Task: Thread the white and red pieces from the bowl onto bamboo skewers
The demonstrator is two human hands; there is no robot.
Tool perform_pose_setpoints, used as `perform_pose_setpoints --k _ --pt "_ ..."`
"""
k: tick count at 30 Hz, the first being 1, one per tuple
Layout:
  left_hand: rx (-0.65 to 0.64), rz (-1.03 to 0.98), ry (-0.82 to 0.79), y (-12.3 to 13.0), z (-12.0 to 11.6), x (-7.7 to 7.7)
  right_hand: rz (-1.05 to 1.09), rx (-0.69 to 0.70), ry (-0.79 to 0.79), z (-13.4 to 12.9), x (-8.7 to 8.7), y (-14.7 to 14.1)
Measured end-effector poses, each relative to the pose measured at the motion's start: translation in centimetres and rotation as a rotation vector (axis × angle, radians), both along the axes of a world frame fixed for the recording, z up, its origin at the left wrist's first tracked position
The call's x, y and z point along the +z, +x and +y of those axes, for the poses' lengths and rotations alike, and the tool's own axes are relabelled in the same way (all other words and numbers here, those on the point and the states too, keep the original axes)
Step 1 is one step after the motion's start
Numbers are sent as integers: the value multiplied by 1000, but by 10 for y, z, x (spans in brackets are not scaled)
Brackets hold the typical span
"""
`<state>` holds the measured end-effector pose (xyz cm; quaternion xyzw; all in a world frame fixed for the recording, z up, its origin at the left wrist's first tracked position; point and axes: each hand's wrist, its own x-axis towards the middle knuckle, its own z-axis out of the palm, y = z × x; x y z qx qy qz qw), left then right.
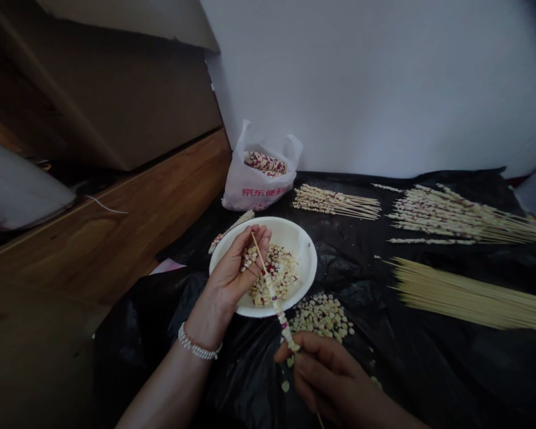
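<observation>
Cupped over the bowl, my left hand (226,282) has its fingers curled around several loose corn kernels (249,257). A thin wooden skewer (259,253) slants between my hands, its bare tip beside the fingers of my left hand. Cream and dark red kernels (280,313) are threaded along its middle. My right hand (328,372) is closed on the skewer at the lower end of the threaded kernels. Under my left hand, the white bowl (307,253) holds a heap of mixed kernels (279,271). A pile of pale kernels (325,316) lies beside the bowl, near my right hand.
A white plastic bag (254,187) of corn cobs (265,162) stands behind the bowl; another cob (232,229) lies beside it. Threaded skewers (335,201), a larger bunch (446,214) and bare skewers (469,295) rest on black plastic sheeting (352,250). Wooden furniture (161,196) borders the left.
</observation>
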<state>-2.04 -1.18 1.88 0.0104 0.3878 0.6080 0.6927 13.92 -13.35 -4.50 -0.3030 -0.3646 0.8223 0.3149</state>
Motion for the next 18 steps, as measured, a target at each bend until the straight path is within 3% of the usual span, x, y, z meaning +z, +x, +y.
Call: perform_pose_setpoints --k 12,18 --pt "-55 71 2 -1 0 -1 -101 -43 30 -2 -9 1" --pt "-136 128 58 -8 -2 -11 -144 -73 72 -1 -8 1"
